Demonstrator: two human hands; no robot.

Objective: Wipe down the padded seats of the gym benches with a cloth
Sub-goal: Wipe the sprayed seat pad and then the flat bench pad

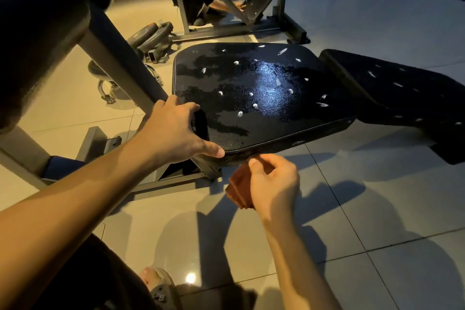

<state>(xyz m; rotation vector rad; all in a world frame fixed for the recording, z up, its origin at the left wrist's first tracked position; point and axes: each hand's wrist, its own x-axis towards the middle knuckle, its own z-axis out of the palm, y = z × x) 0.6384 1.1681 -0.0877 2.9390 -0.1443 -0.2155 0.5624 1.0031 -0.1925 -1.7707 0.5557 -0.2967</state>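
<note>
— Where's the cloth [238, 190] rn?
— In the right hand [274, 184], folded, reddish-brown, pinched betw. thumb and curled fingers. It's off the pad, just below the near edge of the seat pad [264, 93], over the floor tiles [327, 209].
— And the other hand?
— The left hand [173, 131] grips the seat pad's near-left corner: fingers curled over the left edge, thumb lying along the near edge.
— How's the pad look?
— Black, grainy vinyl, v. glossy. Shiny wet-looking patches next to duller ones, esp. on the left half. Bright glare approx. in the middle. Lots of small white nicks scattered over the top, more twd. the far and right edges. Stitched seam runs along the near edge.
— Anything else nearby?
— Back pad [392, 90] to the right, same black w/ white nicks, a narrow gap betw. the two. A grey slanted post [125, 63] meets the seat's left side. Weight plates [151, 35] lie on the floor past the far-left corner, beside a dark steel frame [226, 25].
</note>
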